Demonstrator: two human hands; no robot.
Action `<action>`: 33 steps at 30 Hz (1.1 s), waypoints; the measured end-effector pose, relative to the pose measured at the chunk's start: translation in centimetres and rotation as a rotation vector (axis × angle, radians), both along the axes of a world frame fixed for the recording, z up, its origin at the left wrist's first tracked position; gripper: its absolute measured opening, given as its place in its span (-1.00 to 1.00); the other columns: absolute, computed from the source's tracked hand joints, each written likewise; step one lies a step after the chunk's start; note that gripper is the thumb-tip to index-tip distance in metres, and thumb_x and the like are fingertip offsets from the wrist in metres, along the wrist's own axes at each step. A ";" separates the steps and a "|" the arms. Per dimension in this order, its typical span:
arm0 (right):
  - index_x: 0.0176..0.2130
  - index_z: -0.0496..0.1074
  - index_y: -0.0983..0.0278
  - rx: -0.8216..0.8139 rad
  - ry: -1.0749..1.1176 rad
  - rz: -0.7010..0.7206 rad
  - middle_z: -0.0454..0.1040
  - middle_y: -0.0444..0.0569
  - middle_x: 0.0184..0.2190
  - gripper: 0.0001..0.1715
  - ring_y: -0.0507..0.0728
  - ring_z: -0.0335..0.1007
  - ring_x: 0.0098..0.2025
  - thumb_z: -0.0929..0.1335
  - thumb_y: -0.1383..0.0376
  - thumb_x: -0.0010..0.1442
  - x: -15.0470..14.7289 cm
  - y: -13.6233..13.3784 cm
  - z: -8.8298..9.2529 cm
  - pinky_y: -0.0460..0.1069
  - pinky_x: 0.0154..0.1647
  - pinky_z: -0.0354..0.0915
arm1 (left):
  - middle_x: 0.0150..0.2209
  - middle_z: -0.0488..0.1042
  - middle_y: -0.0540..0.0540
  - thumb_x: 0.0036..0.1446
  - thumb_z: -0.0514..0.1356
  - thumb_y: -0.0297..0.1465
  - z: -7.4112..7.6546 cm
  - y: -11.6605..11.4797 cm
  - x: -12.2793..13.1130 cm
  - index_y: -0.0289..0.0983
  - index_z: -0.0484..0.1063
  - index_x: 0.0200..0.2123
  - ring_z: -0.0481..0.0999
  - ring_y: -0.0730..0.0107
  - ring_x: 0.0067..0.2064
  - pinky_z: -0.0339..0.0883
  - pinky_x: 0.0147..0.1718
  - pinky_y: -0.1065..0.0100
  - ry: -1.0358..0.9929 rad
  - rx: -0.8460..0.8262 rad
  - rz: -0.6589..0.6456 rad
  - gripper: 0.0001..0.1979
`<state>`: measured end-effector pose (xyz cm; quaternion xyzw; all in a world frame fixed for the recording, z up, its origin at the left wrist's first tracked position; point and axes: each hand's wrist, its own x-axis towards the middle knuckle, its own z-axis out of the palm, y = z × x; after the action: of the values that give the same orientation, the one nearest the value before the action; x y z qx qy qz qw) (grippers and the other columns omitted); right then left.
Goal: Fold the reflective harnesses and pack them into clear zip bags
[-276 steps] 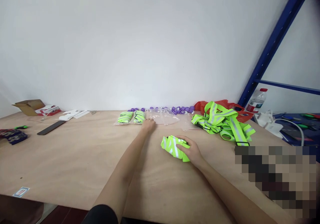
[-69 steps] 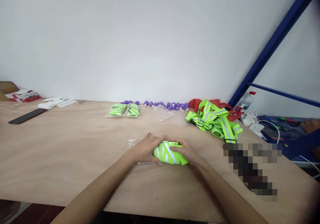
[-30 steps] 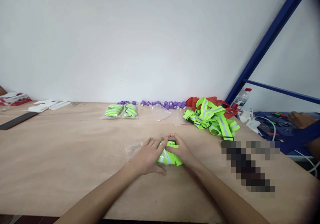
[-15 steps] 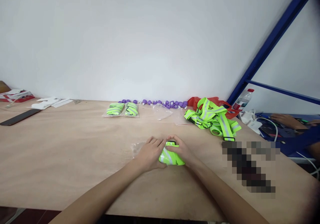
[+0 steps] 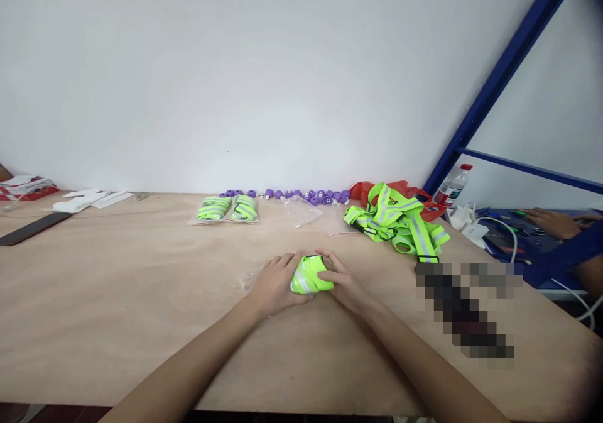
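Note:
A folded neon-green reflective strap (image 5: pixel 308 276) with silver stripes is held between my two hands at the middle of the table. My left hand (image 5: pixel 272 285) is closed around its left side, together with a clear plastic bag (image 5: pixel 245 278) whose end sticks out left of the hand. On the right side, my right hand (image 5: pixel 346 285) grips the strap with thumb and fingers. Part of the strap looks covered by the bag; how far in it sits is hidden by my left hand.
Two bagged straps (image 5: pixel 213 208) lie at the back, beside purple caps (image 5: pixel 315 198) and an empty clear bag (image 5: pixel 301 212). Loose green straps (image 5: pixel 391 215) are heaped against a red bag (image 5: pixel 414 192). Further right are a bottle (image 5: pixel 455 186) and another person's hand (image 5: pixel 553 223).
Both hands and the folded strap have shifted a little left and away from me. The strap's right end reaches less far to the right. The camera view has moved slightly.

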<state>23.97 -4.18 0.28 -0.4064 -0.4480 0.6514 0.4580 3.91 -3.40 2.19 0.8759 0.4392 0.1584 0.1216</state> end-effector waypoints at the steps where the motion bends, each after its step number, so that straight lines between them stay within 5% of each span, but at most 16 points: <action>1: 0.06 0.30 0.13 0.002 0.018 0.014 0.47 0.01 0.06 -0.29 0.27 0.41 0.10 0.51 0.21 -0.08 0.1 0.0 0.0 0.11 -0.01 0.37 | 0.20 0.36 -0.32 0.01 0.34 -0.02 0.0 0.1 -0.2 -0.25 0.06 0.33 0.40 -0.09 0.15 0.28 0.09 0.04 -0.015 -0.013 0.006 -0.07; 10: -0.03 0.40 0.21 0.042 -0.080 -0.015 0.61 0.02 -0.11 -0.28 0.29 0.54 -0.05 0.59 0.08 -0.14 -0.1 1.1 -1.6 0.18 -0.04 0.44 | 0.29 0.25 -0.32 0.00 0.33 0.03 0.0 0.0 -0.2 -0.22 -0.10 0.41 0.33 -0.16 0.21 0.25 0.12 -0.02 0.027 -0.057 -0.016 0.06; 26: -0.31 0.58 0.26 0.225 -0.360 0.066 0.57 -0.09 -0.39 -0.72 0.20 0.46 -0.29 0.50 0.16 -0.03 -1.9 0.7 -1.7 0.04 -0.27 0.37 | 0.30 0.24 -0.34 -0.03 0.34 0.05 1.4 -0.3 0.3 -0.26 -0.13 0.42 0.28 -0.14 0.26 0.18 0.17 0.00 -0.017 -0.057 -0.053 0.11; 30: -0.18 0.58 0.25 0.207 -0.340 0.092 0.57 -0.08 -0.35 -0.64 0.14 0.44 -0.33 0.48 0.15 0.01 -1.8 0.6 -1.4 -0.03 -0.40 0.34 | 0.29 0.30 -0.30 0.21 0.11 0.07 2.8 1.4 -2.6 -0.30 0.15 0.34 0.34 -0.04 0.24 0.23 0.13 0.13 -0.166 -0.195 0.057 -0.21; 33: -0.01 0.53 0.24 0.161 -0.350 0.081 0.57 -0.07 -0.32 -0.47 0.10 0.40 -0.41 0.47 0.11 0.03 -1.5 0.8 -1.5 -0.09 -0.59 0.23 | 0.00 0.56 -0.21 0.23 0.08 0.03 3.1 2.8 -4.8 -0.29 0.49 0.05 0.53 0.05 -0.05 0.33 -0.13 0.26 -0.158 -0.349 0.077 -0.43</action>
<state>22.46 -3.39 -1.25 -0.4571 -0.5876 0.5505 0.3777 -0.87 -0.64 5.30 0.8090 0.4822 0.1524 0.2997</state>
